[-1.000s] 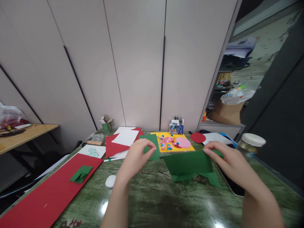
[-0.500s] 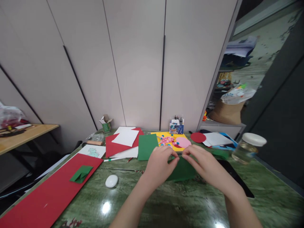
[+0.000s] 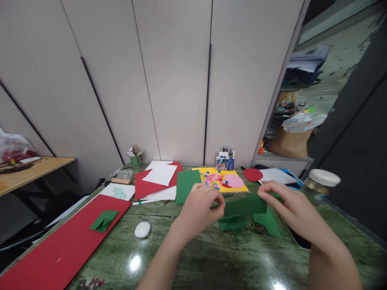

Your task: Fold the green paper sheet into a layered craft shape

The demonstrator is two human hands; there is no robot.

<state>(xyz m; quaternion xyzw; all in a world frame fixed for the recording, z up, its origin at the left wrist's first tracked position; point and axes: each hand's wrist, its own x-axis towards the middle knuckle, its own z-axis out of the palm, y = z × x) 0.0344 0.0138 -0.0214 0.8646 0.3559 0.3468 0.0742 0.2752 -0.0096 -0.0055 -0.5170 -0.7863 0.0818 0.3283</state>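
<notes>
A green sheet of paper (image 3: 246, 206) is stretched between my two hands above the table, with creased flaps hanging below it. My left hand (image 3: 203, 203) pinches its left end between thumb and fingers. At the upper right corner, my right hand (image 3: 286, 205) grips the paper the same way. Behind my left hand lies a flat green sheet (image 3: 186, 183). Beyond the held paper, a yellow sheet (image 3: 243, 186) carries pink and blue pompoms (image 3: 214, 178) and a pink paper circle (image 3: 234, 181).
A white oval object (image 3: 142, 230) sits left of my left arm. A folded green paper (image 3: 104, 220) rests on a long red sheet (image 3: 66, 241). At right stands a lidded glass jar (image 3: 319, 183) beside a dark flat object, partly hidden. A pen box (image 3: 225, 160) stands at the back.
My right hand has moved right, away from my left hand. The green paper, which hung low between them, is now opened out and spans the gap.
</notes>
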